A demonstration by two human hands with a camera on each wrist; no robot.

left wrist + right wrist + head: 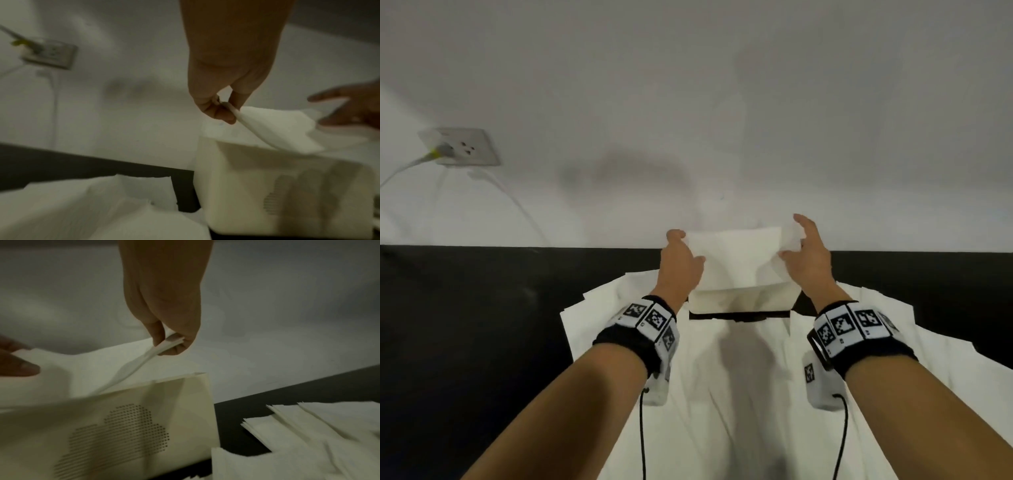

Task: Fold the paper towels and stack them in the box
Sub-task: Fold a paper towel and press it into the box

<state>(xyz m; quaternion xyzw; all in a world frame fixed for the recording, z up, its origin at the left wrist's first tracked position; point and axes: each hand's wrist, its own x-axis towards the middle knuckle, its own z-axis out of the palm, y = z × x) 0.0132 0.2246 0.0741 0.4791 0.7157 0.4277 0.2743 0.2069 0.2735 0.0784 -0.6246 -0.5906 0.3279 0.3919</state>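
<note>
A folded white paper towel (736, 258) hangs over the top of a cream box (746, 301) that stands at the back of the black table, against the wall. My left hand (681, 260) pinches the towel's left end (232, 108) between thumb and fingers. My right hand (804, 253) pinches its right end (170, 341), with the index finger stretched out. The box (127, 426) has a cloud pattern of small holes on its front. Its inside is hidden by the towel.
Several loose unfolded paper towels (722, 377) lie spread on the black table (465, 325) in front of and beside the box, some in a small pile (308, 426) at the right. A wall socket (465, 147) with a plugged white cable is at the left.
</note>
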